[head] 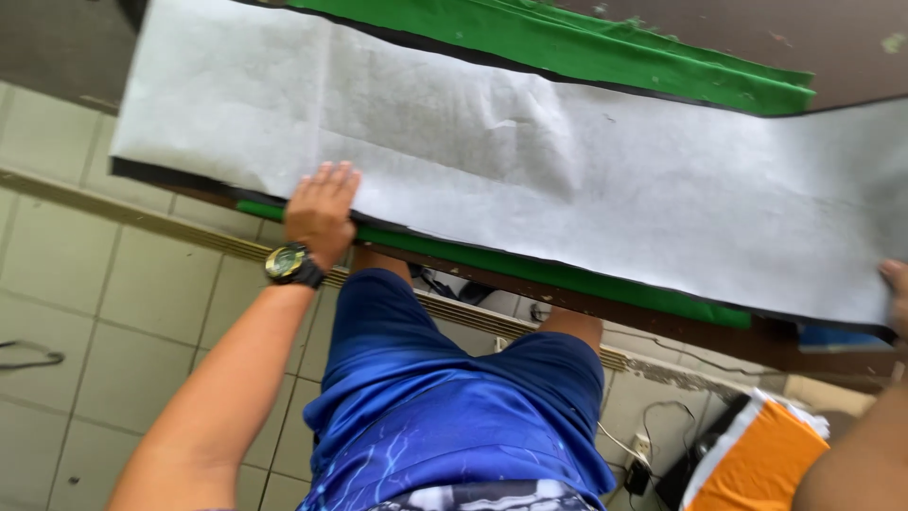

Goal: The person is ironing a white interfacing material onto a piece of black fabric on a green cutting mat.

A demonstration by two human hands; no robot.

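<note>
Head view of two bare hands on a long white sheet of thin non-woven fabric [530,161], spread flat along a dark brown wooden worktop [851,57].

**Handling.** The white sheet appears light, soft and limp: shallow creases and a raised wrinkle run across its middle, and it follows the layers beneath it without holding any shape of its own. It probably slides easily over those layers and would crumple or stretch if pulled from one point. The sensible places to take hold are its edges and corners, with flat palms or a light pinch at two well-separated points, so that it stays smooth.

**Hands.** The left hand [322,210], above a black wristwatch with a yellow-green face [291,264], lies palm down on the near edge of the sheet towards its left end, its grip spread, fingers flat and together, pinching nothing. The right hand [895,293] touches the sheet's near right corner; only part of it shows at the frame edge, so whether its grip is open or pinching cannot be told.

**Appearance.** The sheet is a dull, faintly mottled white, rectangular and much longer than wide. Directly under it a black layer [142,170] shows as a thin border, and bright green cloth [567,43] projects beyond the sheet's far and near edges. Below the sheet's near edge lies the grey tiled floor [113,284].
</note>
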